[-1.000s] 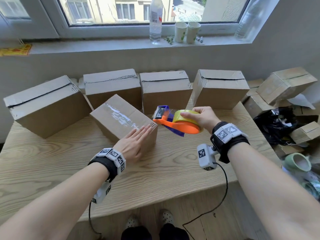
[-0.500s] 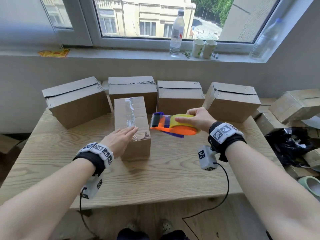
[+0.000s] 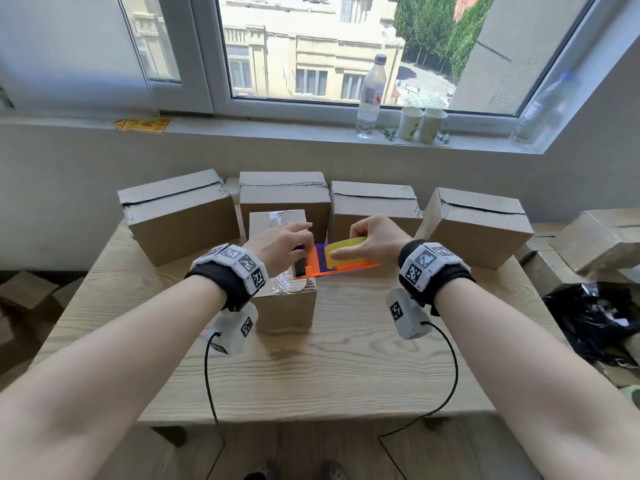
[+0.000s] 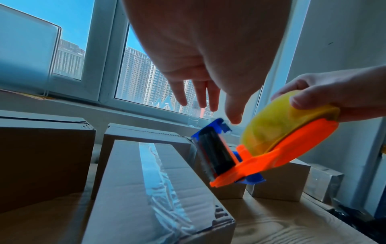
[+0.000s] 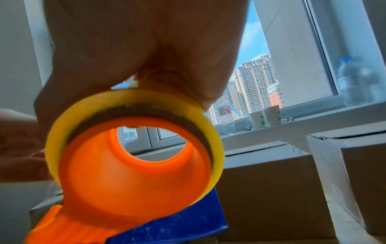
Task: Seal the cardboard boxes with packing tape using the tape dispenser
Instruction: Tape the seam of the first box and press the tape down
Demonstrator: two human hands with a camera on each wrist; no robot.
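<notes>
On the wooden counter [image 3: 346, 358], the right hand [image 3: 375, 237] grips the light, rigid tape dispenser [image 3: 332, 261] by its roll; the left hand [image 3: 280, 245], fingers spread, reaches its roller.

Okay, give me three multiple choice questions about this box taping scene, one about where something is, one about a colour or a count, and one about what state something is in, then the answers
1. Where do the two paper cups stand?
A. on the table
B. on the windowsill
C. on a box

2. What colour is the frame of the tape dispenser?
A. orange
B. green
C. white

3. What state is the near box in front of the row in?
A. flaps standing open
B. clear tape along its top seam
C. crushed flat

Answers:
1 B: the cups sit on the sill beside the water bottle.
2 A: the frame held by the right hand is orange, with a yellow tape roll on it.
3 B: the left wrist view shows a shiny wrinkled strip down its closed top, under the left hand.
</notes>
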